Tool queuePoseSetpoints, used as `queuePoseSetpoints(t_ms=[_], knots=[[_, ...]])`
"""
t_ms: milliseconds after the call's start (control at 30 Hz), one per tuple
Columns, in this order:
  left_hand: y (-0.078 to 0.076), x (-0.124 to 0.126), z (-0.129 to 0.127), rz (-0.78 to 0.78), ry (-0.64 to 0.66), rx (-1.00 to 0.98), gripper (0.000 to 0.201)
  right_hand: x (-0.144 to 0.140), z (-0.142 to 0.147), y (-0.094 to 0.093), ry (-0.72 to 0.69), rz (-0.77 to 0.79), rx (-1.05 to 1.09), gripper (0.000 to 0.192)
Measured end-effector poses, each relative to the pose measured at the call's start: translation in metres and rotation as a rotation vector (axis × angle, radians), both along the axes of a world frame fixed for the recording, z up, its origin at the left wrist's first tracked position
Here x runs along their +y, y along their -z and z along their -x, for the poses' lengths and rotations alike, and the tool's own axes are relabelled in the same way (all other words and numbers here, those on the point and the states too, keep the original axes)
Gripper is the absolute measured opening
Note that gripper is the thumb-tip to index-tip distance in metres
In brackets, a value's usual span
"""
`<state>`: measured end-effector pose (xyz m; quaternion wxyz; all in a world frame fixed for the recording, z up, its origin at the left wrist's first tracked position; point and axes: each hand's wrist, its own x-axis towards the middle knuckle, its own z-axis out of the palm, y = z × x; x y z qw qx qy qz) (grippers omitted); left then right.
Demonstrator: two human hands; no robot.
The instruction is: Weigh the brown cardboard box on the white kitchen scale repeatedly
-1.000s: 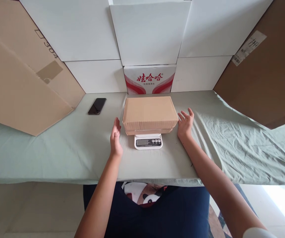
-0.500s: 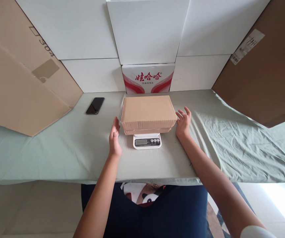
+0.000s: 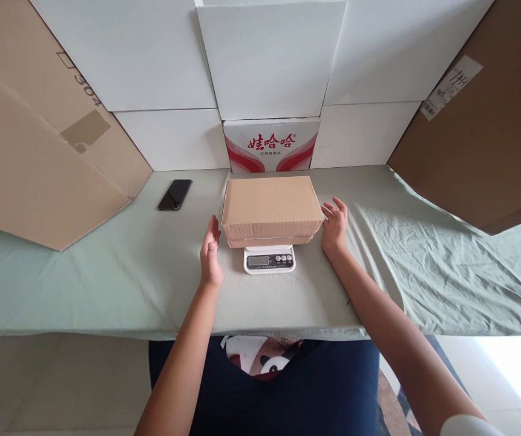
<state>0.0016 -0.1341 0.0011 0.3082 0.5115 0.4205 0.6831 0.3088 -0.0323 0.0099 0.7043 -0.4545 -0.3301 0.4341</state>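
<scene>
Head view: the small cardboard box (image 3: 271, 206) was supported by the white digital scale (image 3: 269, 261), which was overhung on the left and right. A broad band of green tablecloth (image 3: 282, 303) was seen between the scale and the cloth's front edge, with further room to either side, smooth at left and wrinkled at right. The left hand (image 3: 212, 251) was held upright just beside the box's left side, straight-fingered and with nothing grasped. The right hand (image 3: 335, 230) was held wide by the right side, its fingers spread and partly bent; whether the box was touched by their tips could not be told.

On the carton (image 3: 271, 162) behind, 娃哈哈 was printed in red, with 饮用纯净水 below. The left cardboard panel (image 3: 37, 145) was marked "304"; on the right cardboard panel (image 3: 482, 145), a white label (image 3: 453, 88) was borne, with a barcode and handwriting that could not be read. The scale's button captions were too small to be made out.

Counted were 1 box, 1 scale with 1 display (image 3: 258, 261) and 3 round buttons (image 3: 284, 258), 1 smartphone (image 3: 175, 194) lying at left, 1 printed carton, 2 cardboard panels and 5 large white panels (image 3: 271, 66).
</scene>
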Motion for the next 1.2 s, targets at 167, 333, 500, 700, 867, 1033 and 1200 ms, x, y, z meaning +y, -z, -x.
queuePoseSetpoints(t_ms=[167,333,500,700,867,1033,1200], knots=[[0.0,-0.001,-0.001,0.016,-0.012,0.013,0.071,0.0,0.0,0.001,0.001,-0.004,-0.007,0.045],[0.0,-0.001,-0.001,0.021,-0.004,0.012,0.071,-0.001,0.0,0.001,0.003,-0.012,0.005,0.044],[-0.001,0.0,-0.002,0.036,-0.014,0.009,0.073,-0.001,0.0,0.001,-0.002,-0.008,-0.002,0.045],[-0.001,0.0,-0.001,0.051,0.001,0.011,0.075,-0.003,0.001,-0.001,-0.029,-0.012,-0.02,0.044],[-0.001,-0.001,-0.002,0.054,0.01,0.006,0.075,-0.013,0.002,-0.005,-0.066,-0.041,-0.04,0.043],[0.0,-0.001,-0.001,0.046,0.007,0.02,0.075,-0.022,0.008,-0.006,-0.099,-0.096,-0.12,0.045],[0.001,-0.001,0.0,0.051,0.001,0.026,0.072,-0.028,0.013,-0.006,-0.118,-0.107,-0.145,0.044]])
